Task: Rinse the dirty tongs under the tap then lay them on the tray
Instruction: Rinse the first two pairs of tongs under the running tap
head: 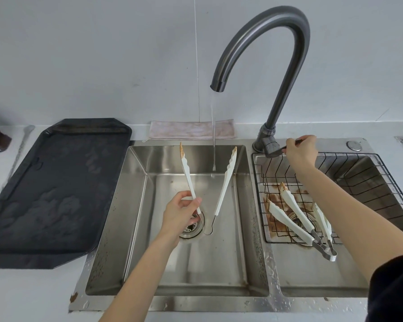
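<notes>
At the centre of the frame the left hand (180, 213) pinches one arm of the tongs (223, 189) between thumb and fingers, holding them over the left sink (254, 228) basin with their tips spread wide and pointing up. The tips are stained brown. Water falls from the tap (261, 43) in a thin stream between the two arms. At right of centre the right hand (300, 149) is closed around the tap lever (273, 152). More dirty tongs (296, 219) lie in the wire basket (370, 182) at right. The dark tray (56, 189) sits on the counter at left.
</notes>
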{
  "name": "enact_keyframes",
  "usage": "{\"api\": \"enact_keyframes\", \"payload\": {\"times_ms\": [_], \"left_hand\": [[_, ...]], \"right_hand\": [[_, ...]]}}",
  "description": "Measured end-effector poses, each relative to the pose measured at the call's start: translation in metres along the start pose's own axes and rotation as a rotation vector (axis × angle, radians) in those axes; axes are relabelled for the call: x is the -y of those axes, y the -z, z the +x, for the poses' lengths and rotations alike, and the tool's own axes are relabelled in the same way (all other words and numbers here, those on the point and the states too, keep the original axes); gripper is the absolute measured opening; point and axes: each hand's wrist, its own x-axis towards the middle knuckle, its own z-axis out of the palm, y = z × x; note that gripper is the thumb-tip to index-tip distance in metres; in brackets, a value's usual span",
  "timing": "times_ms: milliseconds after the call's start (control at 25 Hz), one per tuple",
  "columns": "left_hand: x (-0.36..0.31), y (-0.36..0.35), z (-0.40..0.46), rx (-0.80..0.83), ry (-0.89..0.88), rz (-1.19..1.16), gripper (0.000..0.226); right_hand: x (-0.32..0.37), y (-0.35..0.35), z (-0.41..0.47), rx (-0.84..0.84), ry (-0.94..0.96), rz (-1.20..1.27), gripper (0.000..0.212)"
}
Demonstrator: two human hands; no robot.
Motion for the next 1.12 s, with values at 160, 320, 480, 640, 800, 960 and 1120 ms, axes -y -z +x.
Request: {"api": "enact_keyframes", "payload": {"times_ms": [160, 320, 480, 640, 800, 960, 1120], "left_hand": [[0.001, 0.001, 0.0, 0.001, -0.005, 0.009, 0.012], [0.003, 0.002, 0.0, -0.025, -0.028, 0.017, 0.019], [0.005, 0.008, -0.006, -0.058, -0.055, 0.06, 0.024], [0.01, 0.025, -0.006, -0.12, -0.092, 0.152, 0.029], [0.01, 0.04, -0.004, -0.191, -0.143, 0.336, 0.026], [0.013, 0.048, 0.0, -0.252, -0.136, 0.395, 0.024], [0.016, 0.056, 0.008, -0.281, -0.099, 0.461, 0.032]], "right_hand": [[0.002, 0.0, -0.009, 0.014, -0.064, 0.092, 0.026], [-0.002, -0.012, -0.06, -0.037, -0.071, 0.154, 0.044], [-0.012, -0.057, -0.112, 0.426, -0.307, 0.273, 0.038], [-0.003, -0.093, -0.126, 0.635, -0.632, 0.578, 0.03], [-0.01, -0.118, -0.121, 0.679, -0.789, 0.725, 0.031], [-0.01, -0.136, -0.122, 0.729, -0.842, 0.712, 0.036], [-0.013, -0.15, -0.128, 0.741, -0.882, 0.667, 0.047]]}}
